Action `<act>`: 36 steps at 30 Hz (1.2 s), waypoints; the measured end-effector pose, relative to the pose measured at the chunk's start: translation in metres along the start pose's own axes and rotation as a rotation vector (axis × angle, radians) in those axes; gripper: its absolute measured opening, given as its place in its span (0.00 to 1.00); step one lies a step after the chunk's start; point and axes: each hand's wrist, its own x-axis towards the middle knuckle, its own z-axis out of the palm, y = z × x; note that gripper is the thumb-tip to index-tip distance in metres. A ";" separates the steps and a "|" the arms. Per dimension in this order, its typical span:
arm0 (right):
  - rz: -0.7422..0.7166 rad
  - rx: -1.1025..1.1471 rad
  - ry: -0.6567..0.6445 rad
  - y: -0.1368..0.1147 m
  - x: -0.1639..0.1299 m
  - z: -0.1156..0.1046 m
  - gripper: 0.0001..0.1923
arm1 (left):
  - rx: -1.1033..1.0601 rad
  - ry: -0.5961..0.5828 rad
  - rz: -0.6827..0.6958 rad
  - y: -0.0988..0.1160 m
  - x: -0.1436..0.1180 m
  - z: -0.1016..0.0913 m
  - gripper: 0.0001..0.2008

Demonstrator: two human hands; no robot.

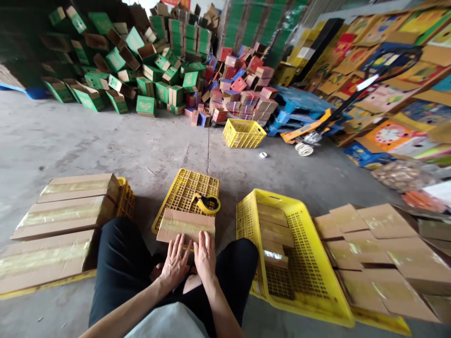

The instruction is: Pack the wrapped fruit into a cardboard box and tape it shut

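In front of my knees a taped cardboard box lies on an upturned yellow crate. Both hands rest on the box's near edge. My left hand is spread flat, fingertips on the cardboard. Beside it, my right hand lies with its fingers stretched out on the same box. Just beyond the box sits a yellow tape dispenser on the crate.
To my right stands a yellow crate with several small boxes inside; flat cartons lie past it. Larger taped boxes are at my left. Farther off are a yellow basket, a pallet jack and heaped green boxes.
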 end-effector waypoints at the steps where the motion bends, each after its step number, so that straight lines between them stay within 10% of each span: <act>1: 0.005 0.007 0.000 0.000 0.000 0.000 0.24 | -0.009 -0.010 0.011 0.004 -0.001 0.001 0.46; 17: 0.040 0.022 -0.069 -0.003 0.009 -0.013 0.24 | 0.096 -0.010 -0.095 -0.092 -0.004 -0.042 0.40; 36: -0.021 -0.008 -0.093 -0.021 0.011 -0.007 0.22 | 0.117 0.045 -0.127 -0.072 0.010 -0.016 0.48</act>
